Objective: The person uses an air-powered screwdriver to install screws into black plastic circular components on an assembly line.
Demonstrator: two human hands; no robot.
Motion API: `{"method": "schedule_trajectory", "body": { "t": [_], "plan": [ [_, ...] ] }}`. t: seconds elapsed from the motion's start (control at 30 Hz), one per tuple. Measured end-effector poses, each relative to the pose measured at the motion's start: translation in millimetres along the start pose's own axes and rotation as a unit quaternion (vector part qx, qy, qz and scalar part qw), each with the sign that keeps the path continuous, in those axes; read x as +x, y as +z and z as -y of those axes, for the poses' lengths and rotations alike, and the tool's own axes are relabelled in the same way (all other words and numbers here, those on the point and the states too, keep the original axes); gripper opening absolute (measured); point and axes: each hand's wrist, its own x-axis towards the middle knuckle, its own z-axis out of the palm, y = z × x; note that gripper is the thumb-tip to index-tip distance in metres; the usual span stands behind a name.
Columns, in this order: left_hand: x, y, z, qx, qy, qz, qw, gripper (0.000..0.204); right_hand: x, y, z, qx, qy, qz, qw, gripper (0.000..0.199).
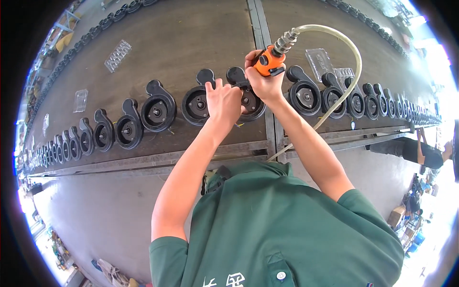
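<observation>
My right hand is wrapped around an orange air tool with a black lever, held over a black round housing. A metal fitting joins the tool to a pale hose. Beside it, my left hand reaches over the left side of the same housing. Its outer fingers point away from me, while the forefinger and thumb bend toward the housing's middle. What they pinch, if anything, is hidden, and so is the tool's tip. Just left stands another black housing, with a round tab on top.
A long row of similar black housings runs along the near edge of the dark table, both ways. Clear plastic trays lie beyond the row. The hose loops right and down across the row. Another person is at the far right.
</observation>
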Motion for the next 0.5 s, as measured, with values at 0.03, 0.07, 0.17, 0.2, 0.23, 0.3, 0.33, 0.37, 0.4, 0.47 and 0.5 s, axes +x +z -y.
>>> {"method": "schedule_trajectory", "body": {
  "t": [0.03,0.07,0.17,0.2,0.23,0.3,0.33,0.37,0.4,0.47,0.5],
  "plan": [
    [0,0,1,-0.003,-0.004,-0.003,1.0,0.038,-1,1,1,-0.002,0.0,0.001,1.0,0.014],
    [-2,0,1,-0.001,0.0,-0.007,1.0,0.038,-1,3,4,-0.004,-0.001,0.001,1.0,0.014],
    [0,-3,-1,0.006,0.0,-0.003,1.0,0.038,-2,1,3,-0.03,-0.037,0.025,0.999,0.021],
    [0,-3,-1,0.001,-0.002,-0.003,1.0,0.038,-3,1,1,-0.039,-0.043,0.031,0.998,0.02],
    [1,-3,0,-0.003,-0.003,-0.005,1.0,0.038,-3,1,2,-0.048,-0.05,0.036,0.997,0.02],
    [0,-3,-1,-0.007,-0.006,-0.005,1.0,0.038,-4,3,4,-0.05,-0.033,0.042,0.997,0.019],
    [0,-2,0,-0.006,-0.009,-0.006,1.0,0.039,-4,5,6,-0.045,-0.035,0.037,0.998,0.018],
    [0,-1,0,-0.004,-0.012,-0.006,1.0,0.039,-4,7,8,-0.039,-0.037,0.032,0.998,0.016],
    [0,0,0,-0.014,-0.013,-0.008,1.0,0.039,-4,6,10,-0.029,-0.034,0.026,0.999,0.017],
    [-1,5,0,-0.014,-0.01,-0.031,0.999,0.04,-10,3,8,0.029,-0.021,-0.005,0.999,0.021],
    [-2,7,1,-0.014,-0.009,-0.042,0.999,0.04,-14,-2,10,0.027,-0.014,-0.021,0.999,0.025]
  ]
}}
